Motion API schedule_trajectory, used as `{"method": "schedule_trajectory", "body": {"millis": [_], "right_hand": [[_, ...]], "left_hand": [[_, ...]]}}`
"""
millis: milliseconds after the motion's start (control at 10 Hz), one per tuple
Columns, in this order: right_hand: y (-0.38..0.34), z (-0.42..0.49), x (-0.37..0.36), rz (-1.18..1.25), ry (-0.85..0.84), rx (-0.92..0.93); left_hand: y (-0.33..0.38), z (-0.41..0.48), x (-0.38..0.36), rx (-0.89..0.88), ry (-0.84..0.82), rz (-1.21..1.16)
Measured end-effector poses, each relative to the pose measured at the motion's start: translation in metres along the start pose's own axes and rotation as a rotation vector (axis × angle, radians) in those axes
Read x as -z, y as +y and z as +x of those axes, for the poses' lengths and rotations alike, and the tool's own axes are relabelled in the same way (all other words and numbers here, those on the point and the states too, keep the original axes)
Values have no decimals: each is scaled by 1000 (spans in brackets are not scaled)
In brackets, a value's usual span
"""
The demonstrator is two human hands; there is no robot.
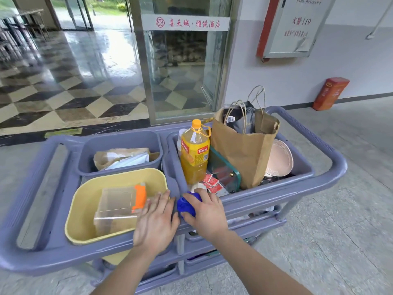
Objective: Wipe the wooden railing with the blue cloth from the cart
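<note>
the blue cloth (188,204) is clenched in the right hand (207,213); the left hand (156,220) lies open. the orange bottle (194,154) could be knocked on withdrawal.

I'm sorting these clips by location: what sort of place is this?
Probably a hotel lobby entrance: a glass door bearing a red-lettered sign, a polished checkered floor beyond it, and a grey housekeeping cart where the right hand grips a blue cloth.

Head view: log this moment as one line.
stage: cloth pickup | right hand: closed on blue cloth | left hand: open over yellow tub rim | cart: loaded | railing: not visible
</note>
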State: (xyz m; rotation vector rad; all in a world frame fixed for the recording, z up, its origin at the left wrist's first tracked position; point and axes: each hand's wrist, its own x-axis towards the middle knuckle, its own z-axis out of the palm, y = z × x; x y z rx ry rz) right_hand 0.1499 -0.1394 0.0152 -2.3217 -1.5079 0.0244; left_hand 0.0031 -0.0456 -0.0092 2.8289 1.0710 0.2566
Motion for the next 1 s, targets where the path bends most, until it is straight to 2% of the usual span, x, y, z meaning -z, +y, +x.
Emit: {"method": "schedule_trajectory", "body": {"millis": [500,700,900,1000], "right_hand": [[6,-2,-8,50,8,11],[10,-5,8,144,-26,1],[21,-12,36,186,35,5],[27,-15,49,193,76,-14]], "left_hand": [[2,1,-3,4,-14,-12],[2,0,0,21,-32,-22],[2,1,4,51,-43,-51],[13,2,17,55,9,-70]]}}
